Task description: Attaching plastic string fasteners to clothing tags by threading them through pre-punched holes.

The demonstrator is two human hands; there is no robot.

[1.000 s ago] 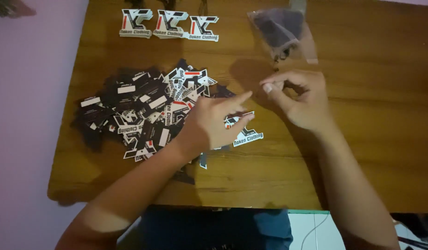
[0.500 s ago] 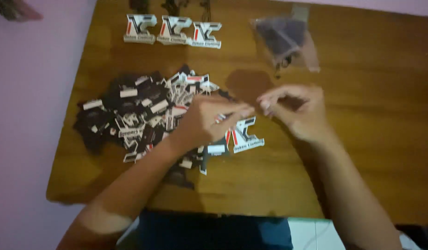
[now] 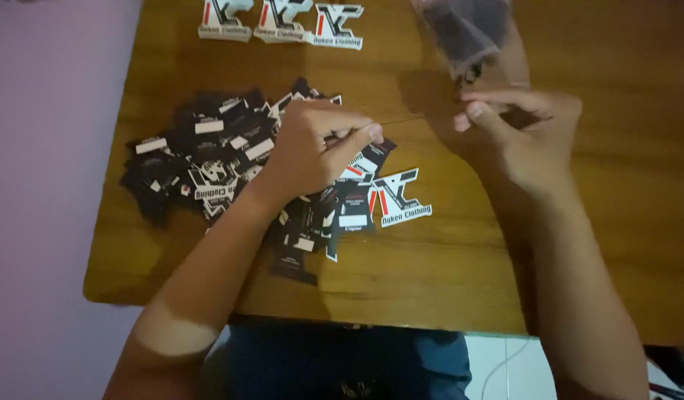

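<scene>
Left hand [image 3: 312, 148] and right hand [image 3: 519, 137] each pinch an end of a thin dark string [image 3: 416, 118], taut above the brown wooden surface [image 3: 445, 259]. Risk: a slipped pinch drops it into the loose pile of black card tags [image 3: 208, 159].

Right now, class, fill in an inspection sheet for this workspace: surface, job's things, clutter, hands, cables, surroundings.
Surface: brown wooden table.
Job's things: thin string stretched between both hands; loose pile of black and white tags.
Clutter: three white cut-out stickers at far edge; clear plastic bag of dark pieces.
Hands: left hand and right hand each pinch the string.
Cables: nothing seen.
Surroundings: pink wall at left.
</scene>
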